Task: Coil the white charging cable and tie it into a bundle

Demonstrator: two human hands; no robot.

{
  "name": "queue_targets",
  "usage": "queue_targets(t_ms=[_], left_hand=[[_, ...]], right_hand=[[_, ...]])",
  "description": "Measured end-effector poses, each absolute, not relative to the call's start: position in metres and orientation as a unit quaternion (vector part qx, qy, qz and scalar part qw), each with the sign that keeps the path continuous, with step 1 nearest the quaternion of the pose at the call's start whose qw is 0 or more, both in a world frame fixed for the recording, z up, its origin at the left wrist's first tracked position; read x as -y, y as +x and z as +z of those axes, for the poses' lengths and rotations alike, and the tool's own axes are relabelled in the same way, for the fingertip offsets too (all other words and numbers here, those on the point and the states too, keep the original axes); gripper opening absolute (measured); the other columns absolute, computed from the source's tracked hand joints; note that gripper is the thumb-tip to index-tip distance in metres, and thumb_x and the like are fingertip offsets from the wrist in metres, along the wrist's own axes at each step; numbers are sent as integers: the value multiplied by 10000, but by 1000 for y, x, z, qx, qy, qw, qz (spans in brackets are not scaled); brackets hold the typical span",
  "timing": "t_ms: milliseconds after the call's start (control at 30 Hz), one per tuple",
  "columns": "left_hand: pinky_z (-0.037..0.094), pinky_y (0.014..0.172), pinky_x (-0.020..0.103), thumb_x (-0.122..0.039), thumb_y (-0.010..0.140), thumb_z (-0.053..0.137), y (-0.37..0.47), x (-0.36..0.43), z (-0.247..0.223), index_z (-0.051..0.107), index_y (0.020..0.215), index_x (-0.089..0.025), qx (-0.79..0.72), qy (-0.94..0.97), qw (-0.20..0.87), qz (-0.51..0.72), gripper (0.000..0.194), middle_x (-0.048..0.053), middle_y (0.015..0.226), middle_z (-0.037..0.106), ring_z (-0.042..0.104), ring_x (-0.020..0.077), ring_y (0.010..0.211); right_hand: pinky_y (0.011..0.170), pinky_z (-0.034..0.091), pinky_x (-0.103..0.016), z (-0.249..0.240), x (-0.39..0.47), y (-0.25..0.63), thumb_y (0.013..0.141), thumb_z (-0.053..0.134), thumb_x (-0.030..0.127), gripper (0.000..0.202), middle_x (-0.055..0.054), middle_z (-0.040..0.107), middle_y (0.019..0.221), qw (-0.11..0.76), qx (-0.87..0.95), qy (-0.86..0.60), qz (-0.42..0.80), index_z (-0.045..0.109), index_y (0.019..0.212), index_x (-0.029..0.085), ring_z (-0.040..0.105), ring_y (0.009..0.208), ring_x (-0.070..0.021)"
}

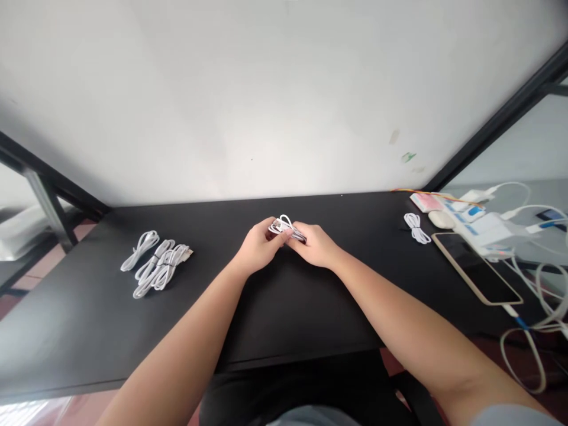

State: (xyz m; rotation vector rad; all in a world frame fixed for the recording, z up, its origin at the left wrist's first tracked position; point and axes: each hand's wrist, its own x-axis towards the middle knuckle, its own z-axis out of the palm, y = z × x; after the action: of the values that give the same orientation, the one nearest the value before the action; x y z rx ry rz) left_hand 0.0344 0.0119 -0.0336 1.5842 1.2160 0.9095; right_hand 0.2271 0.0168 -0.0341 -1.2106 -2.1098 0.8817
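Observation:
A folded white cable is held between my two hands over the middle of the black table. My left hand grips its left end, with the thumb lying across the strands. On the other side, my right hand has its fingers closed round the right end. A small loop of the cable sticks up above the fingers; part of the bundle is hidden by them. To the left lie several tied bundles of white cable, close together. Another tied white cable rests at the right.
A phone lies at the right with a charging cord plugged in. Behind it, a power strip carries several white chargers, and loose cords hang past the table's right edge. A white wall rises along the back.

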Motion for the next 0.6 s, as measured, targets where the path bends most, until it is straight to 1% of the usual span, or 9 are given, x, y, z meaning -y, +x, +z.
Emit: queue_targets(t_ms=[67,200,333,433,533,600], left_hand=[[464,619,180,-631,811,685,35,-12,-33,596,877,-164,-498,638,458,369,480,12,760,630,585,77,680],[490,650,176,-610,811,696,37,-11,-32,589,903,-166,-499,623,468,378,466,6,798,645,608,76,712],[511,640,179,-594,821,688,39,-11,-29,586,930,-163,-479,599,503,399,457,5,810,637,611,71,708],[491,610,177,-517,849,659,38,-12,-27,620,957,-144,-448,566,545,427,390,9,749,608,577,66,666],[491,603,190,-404,855,602,35,-13,-27,652,984,-124,-405,517,595,463,313,33,749,614,595,90,692],[496,599,195,-404,859,586,34,-14,-27,665,1006,-118,-390,502,607,477,331,45,772,625,605,100,713]], right_hand=[[596,343,-251,-35,-16,227,938,568,516,311,5,637,743,274,780,-461,322,547,872,213,510,611,-119],[625,371,-231,-34,-15,226,960,551,494,270,16,681,826,284,771,-459,337,524,1016,232,561,657,-112],[628,375,-232,-32,-14,226,982,519,504,274,19,674,832,295,770,-450,343,520,1031,234,548,656,-107],[637,380,-231,-32,-14,226,972,546,510,289,20,666,837,321,764,-443,342,538,1039,230,542,667,-102],[647,382,-232,-34,-14,227,973,552,502,294,21,660,835,339,764,-436,334,568,1077,227,538,673,-98],[640,376,-233,-35,-15,227,977,546,501,301,22,653,815,344,763,-438,328,581,1092,225,530,660,-97]])
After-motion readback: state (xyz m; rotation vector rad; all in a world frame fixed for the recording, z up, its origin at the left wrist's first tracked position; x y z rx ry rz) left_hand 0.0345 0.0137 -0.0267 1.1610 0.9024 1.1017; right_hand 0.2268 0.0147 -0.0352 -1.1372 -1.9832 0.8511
